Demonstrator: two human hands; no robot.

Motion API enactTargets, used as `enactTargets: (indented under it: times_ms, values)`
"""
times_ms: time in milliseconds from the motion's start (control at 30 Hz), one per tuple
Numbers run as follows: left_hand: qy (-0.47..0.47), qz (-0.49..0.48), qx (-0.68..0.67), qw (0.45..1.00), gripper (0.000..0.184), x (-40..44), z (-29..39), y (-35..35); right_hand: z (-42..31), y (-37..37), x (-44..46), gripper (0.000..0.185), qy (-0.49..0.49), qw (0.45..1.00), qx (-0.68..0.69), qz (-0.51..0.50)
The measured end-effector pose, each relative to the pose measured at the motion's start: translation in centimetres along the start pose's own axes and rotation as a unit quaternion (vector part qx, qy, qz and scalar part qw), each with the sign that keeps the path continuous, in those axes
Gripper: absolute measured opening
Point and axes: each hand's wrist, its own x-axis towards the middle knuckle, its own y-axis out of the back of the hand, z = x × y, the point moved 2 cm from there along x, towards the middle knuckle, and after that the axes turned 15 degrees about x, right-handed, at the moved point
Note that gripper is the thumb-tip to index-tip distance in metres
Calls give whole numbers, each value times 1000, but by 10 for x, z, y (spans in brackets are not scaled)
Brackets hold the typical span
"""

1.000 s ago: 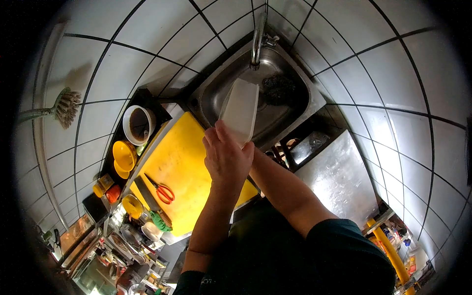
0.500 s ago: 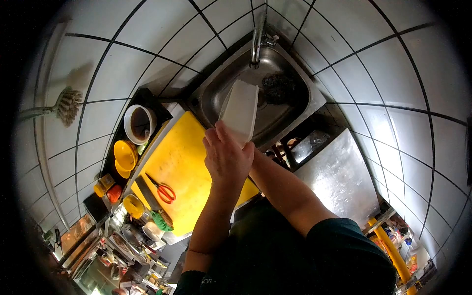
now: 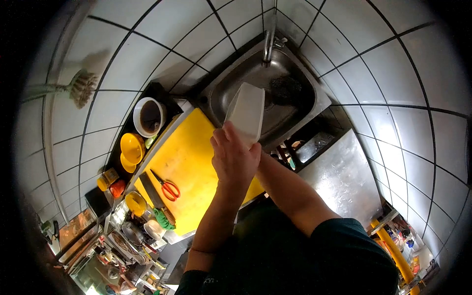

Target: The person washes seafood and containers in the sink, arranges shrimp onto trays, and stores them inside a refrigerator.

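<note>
Gripping a pale plastic tub (image 3: 250, 109) over the sink (image 3: 295, 112), the left hand (image 3: 235, 155) bends its fingers (image 3: 220, 135) round the near end; the right hand's hold is hidden from here. Probably light, the tub should flex, slip if wet; edges offer firmer purchase.

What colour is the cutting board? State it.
The cutting board is yellow, clearest in the head view.

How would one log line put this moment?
left hand: holding white container; right hand: hidden; white container: over sink; yellow board: red-handled scissors on top
</note>
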Motion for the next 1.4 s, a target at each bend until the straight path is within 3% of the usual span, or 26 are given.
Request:
enactTargets:
  times_ms: [333, 700, 800, 833, 933, 1000, 1033, 1067, 1100, 1133, 1200, 1300, 1367, 1400]
  values:
    - [-1, 33, 3, 999, 76, -54, -54, 19, 19, -31, -51, 52, 29, 999, -27, 12]
    - [31, 75, 39, 996, 79, -166, -177, 17, 64, -129, -140, 52, 71, 992, -79, -65]
    - [52, 60, 17, 997, 79, -194, -213, 12, 74, -164, -162, 51, 86, 988, -89, -97]
    - [54, 116, 7, 992, 73, -203, -225, 13, 77, -176, -168, 51, 93, 985, -91, -109]
    - [127, 103, -119, 979, 61, -225, -266, 17, 87, -218, -177, 51, 127, 976, -93, -150]
    - [206, 103, -328, 916, 47, -243, -305, 20, 84, -230, -168, 51, 121, 973, -44, -193]
    - [174, 205, -357, 895, 42, -251, -329, -18, 75, -233, -163, 51, 102, 970, 5, -222]
    - [233, 80, -436, 866, 39, -260, -352, -39, 57, -239, -175, 51, 145, 957, -99, -232]
    - [271, 43, -611, 743, 33, -269, -364, -65, 26, -256, -204, 50, 259, 884, -327, -211]
    - [275, 51, -668, 690, 30, -276, -371, -95, 4, -271, -228, 50, 359, 749, -528, -179]
    - [318, -13, -751, 578, 27, -290, -371, -141, -13, -260, -250, 50, 414, 749, -461, -234]
    - [317, -10, -752, 578, 28, -299, -359, -221, -7, -207, -242, 53, 457, 731, -466, -199]
    - [344, -38, -499, 794, 35, -299, -361, -207, 15, -157, -223, 56, 412, 749, -495, -153]
    - [344, -53, -349, 870, 38, -299, -361, -194, 22, -133, -218, 56, 374, 761, -512, -133]
